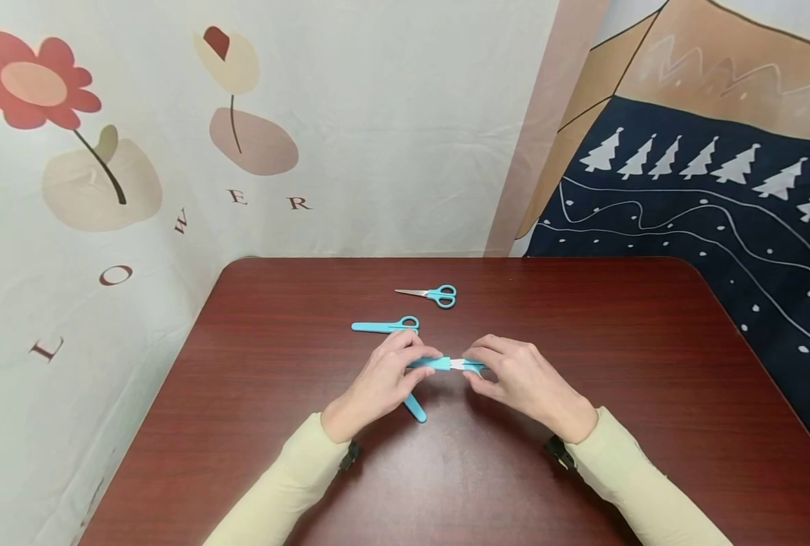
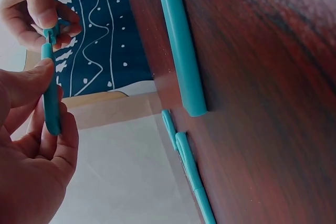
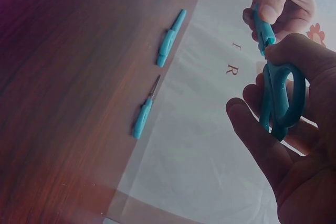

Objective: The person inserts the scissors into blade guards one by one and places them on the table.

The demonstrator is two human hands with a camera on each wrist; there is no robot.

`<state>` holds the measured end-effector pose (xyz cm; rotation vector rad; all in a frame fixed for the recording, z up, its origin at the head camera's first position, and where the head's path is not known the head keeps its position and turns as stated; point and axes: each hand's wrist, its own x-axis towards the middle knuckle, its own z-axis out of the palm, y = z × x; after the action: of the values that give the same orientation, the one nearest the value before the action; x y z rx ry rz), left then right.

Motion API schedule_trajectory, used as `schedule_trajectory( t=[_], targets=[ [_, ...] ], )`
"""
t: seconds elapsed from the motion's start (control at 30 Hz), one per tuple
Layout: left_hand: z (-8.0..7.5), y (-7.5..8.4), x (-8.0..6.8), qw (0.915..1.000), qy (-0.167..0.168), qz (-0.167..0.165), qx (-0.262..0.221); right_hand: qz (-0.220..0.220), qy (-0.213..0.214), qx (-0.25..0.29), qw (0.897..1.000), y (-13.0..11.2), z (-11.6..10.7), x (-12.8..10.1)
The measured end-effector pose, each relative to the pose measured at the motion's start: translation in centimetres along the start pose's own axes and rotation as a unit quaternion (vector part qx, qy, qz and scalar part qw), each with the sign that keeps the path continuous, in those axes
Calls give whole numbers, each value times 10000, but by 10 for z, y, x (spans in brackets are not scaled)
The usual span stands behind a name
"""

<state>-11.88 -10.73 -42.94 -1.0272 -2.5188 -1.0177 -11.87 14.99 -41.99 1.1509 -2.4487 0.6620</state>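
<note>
Above the table, my left hand [image 1: 387, 371] pinches a light-blue blade cover [image 1: 437, 363] between thumb and fingers. My right hand [image 1: 517, 377] holds a pair of scissors [image 3: 270, 95] by its blue handles. The blade tips are inside the cover's mouth, and a short length of metal shows between cover and handles. Below my left hand, a loose blue cover [image 1: 415, 408] lies on the table, partly hidden by that hand in the head view. Just beyond the left hand lie covered scissors [image 1: 374, 327], their handles partly hidden by its fingers in the head view.
Farther back on the brown table [image 1: 275, 303] lie bare scissors [image 1: 441, 295], blades pointing left. A pale printed cloth [image 1: 391, 152] hangs behind the table, and a dark-blue cloth with white trees [image 1: 651, 205] hangs at the right.
</note>
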Motion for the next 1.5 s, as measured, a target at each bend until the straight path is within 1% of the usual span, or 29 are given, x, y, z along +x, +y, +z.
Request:
schedule_trajectory(
  t=[0.2,0.37,0.5,0.6,0.77,0.97,1.07,1.27,1.4,1.5],
  targets=[
    [1,-1,1,9999,46,94,35,41,0,-62,10000,-1,-1,0],
    [1,-1,1,10000,20,79,9,49,-18,-86,9999,-2,-1,1],
    [3,1,2,9999,-15,116,-32,-115,43,-78,9999,-4,-1,2],
    [5,3,3,9999,30,144,-78,-206,105,-39,9997,-4,1,3],
    [6,3,3,9997,142,162,-145,-107,134,41,9998,-4,1,4],
    [3,2,1,9990,169,7,-406,-17,144,109,9998,-4,1,3],
    [2,1,0,9988,209,-85,-426,37,133,108,9998,-4,1,3],
    [-1,1,-2,9979,233,-223,-560,180,59,-41,9998,-5,1,3],
    [-2,-1,-3,9979,317,-95,-562,301,125,-137,9994,-5,3,3],
    [-2,-1,-3,9983,362,45,-450,260,180,-50,9995,-5,5,3]
  ],
)
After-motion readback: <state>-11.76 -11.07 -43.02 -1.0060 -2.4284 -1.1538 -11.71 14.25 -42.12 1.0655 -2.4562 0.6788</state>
